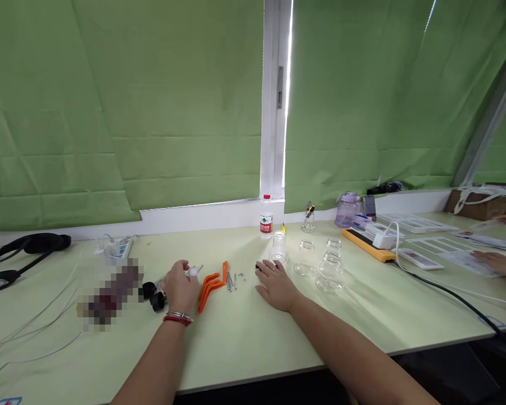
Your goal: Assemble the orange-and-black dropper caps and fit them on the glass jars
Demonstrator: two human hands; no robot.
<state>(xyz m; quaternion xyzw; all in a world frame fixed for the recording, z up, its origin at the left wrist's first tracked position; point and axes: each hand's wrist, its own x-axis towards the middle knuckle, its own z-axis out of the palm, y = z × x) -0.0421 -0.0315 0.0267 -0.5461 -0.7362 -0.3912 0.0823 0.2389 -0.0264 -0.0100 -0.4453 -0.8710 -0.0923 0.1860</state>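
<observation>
My left hand point(180, 288) is closed, with its fingers curled around what looks like a metal rod with a white fitting point(193, 271); its far side is hidden. Two black round knobs point(157, 301) lie against its left side, near thin metal shafts. Just to its right are several orange brackets point(211, 287), then loose metal screws point(231, 281) and tiny hardware bits point(242, 275). My right hand point(278, 286) rests palm down on the table, fingers spread. A small black thing point(257, 266) shows at its fingertips. Beyond those fingers stands an upturned clear glass point(279, 242).
More clear glasses point(331, 264) stand to the right. Behind are a red-capped water bottle point(266, 218), a glass holding tools point(308, 219) and a purple jug point(346, 211). An orange power strip point(367, 245) trails a black cable. Another person's hand point(500, 265) rests on papers at far right.
</observation>
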